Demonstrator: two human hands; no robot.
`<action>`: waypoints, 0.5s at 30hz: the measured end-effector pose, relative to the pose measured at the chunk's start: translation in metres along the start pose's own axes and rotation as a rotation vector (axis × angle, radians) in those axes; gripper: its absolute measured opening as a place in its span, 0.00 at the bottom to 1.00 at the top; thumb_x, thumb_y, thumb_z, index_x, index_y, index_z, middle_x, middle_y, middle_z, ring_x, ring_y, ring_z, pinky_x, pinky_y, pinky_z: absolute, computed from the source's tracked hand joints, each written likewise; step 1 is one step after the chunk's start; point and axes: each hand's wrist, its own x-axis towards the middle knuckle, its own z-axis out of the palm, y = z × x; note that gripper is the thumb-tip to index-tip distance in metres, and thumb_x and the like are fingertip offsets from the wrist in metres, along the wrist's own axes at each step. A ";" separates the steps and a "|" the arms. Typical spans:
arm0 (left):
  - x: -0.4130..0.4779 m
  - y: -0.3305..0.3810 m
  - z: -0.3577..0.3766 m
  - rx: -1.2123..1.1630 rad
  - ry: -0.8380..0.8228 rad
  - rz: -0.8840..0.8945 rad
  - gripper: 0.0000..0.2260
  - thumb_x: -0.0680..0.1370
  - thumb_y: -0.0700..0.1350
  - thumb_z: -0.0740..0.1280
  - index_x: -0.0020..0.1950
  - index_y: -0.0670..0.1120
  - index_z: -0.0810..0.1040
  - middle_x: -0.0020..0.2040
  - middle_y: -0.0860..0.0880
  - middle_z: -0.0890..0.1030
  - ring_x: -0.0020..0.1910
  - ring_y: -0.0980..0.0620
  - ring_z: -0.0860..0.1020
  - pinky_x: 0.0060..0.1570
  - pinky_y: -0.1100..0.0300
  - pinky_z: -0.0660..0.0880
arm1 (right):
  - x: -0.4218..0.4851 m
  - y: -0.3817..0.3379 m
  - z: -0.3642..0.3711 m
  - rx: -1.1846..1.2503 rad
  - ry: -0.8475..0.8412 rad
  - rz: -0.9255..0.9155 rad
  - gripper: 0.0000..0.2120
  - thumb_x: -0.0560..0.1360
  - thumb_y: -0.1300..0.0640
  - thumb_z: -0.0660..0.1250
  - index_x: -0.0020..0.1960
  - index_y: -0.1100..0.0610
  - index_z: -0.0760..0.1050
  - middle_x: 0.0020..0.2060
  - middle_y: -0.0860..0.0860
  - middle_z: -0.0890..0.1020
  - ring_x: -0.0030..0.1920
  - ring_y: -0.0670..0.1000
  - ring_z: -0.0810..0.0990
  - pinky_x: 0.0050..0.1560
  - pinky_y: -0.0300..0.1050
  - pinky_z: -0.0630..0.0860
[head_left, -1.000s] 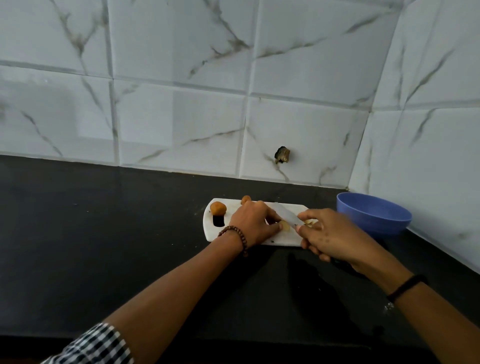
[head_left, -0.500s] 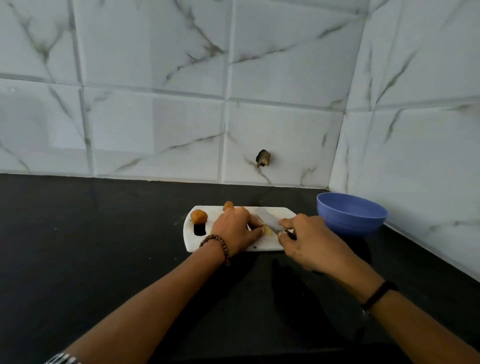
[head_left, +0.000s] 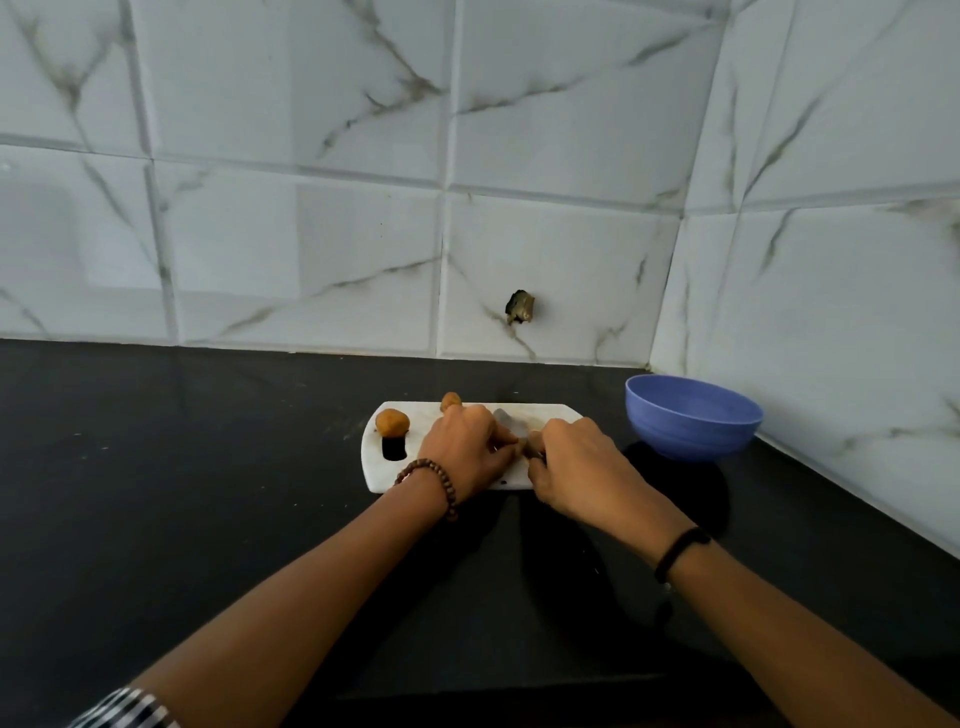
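The person is wearing a bracelet of small round brown beads, sitting snug around the wrist of the left hand. A thin black band is circling the wrist of the right hand. Both forearms are showing bare along their whole length. Far up the left arm, a sleeve in a dark-and-white check is just peeking into sight.
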 end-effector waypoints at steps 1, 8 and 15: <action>0.001 -0.001 0.000 -0.001 -0.003 -0.002 0.11 0.77 0.55 0.66 0.52 0.53 0.85 0.44 0.49 0.83 0.53 0.52 0.72 0.45 0.60 0.72 | -0.004 0.001 -0.001 -0.010 -0.006 -0.004 0.13 0.81 0.55 0.61 0.62 0.58 0.75 0.57 0.58 0.76 0.55 0.59 0.79 0.46 0.47 0.73; -0.001 0.002 -0.003 -0.007 -0.005 0.029 0.09 0.78 0.51 0.67 0.53 0.53 0.85 0.43 0.51 0.84 0.56 0.48 0.71 0.50 0.56 0.74 | -0.039 0.010 -0.017 -0.001 -0.023 -0.015 0.09 0.81 0.54 0.64 0.58 0.57 0.76 0.49 0.53 0.78 0.46 0.51 0.81 0.43 0.45 0.79; -0.004 0.004 -0.003 0.033 0.014 0.035 0.11 0.78 0.52 0.67 0.57 0.51 0.83 0.47 0.52 0.84 0.55 0.49 0.73 0.49 0.59 0.72 | -0.062 0.025 -0.045 0.024 -0.131 -0.012 0.14 0.81 0.54 0.65 0.66 0.54 0.76 0.43 0.49 0.77 0.37 0.47 0.79 0.33 0.38 0.74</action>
